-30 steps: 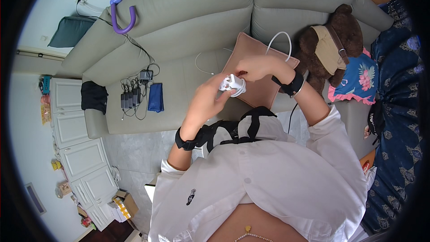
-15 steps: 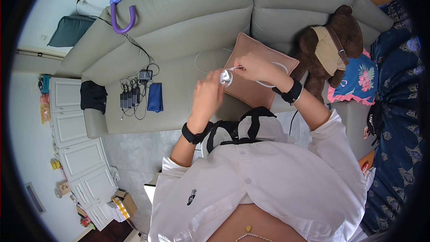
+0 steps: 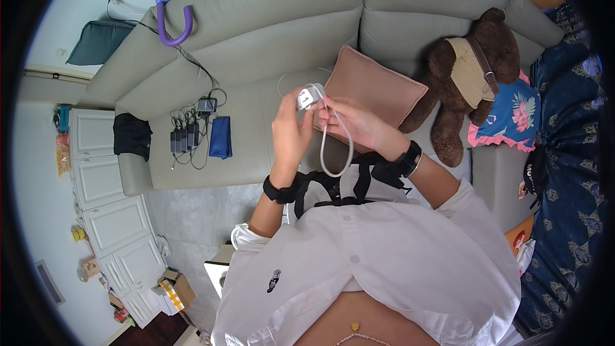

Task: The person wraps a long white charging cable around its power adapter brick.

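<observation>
Both hands: left hand [image 3: 291,129] and right hand [image 3: 354,122] are pinching a small white plug with looping white cable [image 3: 310,96].
Surface: grey leather sofa [image 3: 256,38] is lying beyond the hands.
Room: white cabinets [image 3: 106,179] are standing far left of the left hand.

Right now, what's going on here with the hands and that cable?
A person in a white shirt holds a small white charger plug in the left hand, raised over a grey sofa. The right hand grips its white cable, which hangs in a loop between both hands. A brown cushion lies behind.

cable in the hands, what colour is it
White cable, looped below both hands; head view shows it best.
</observation>
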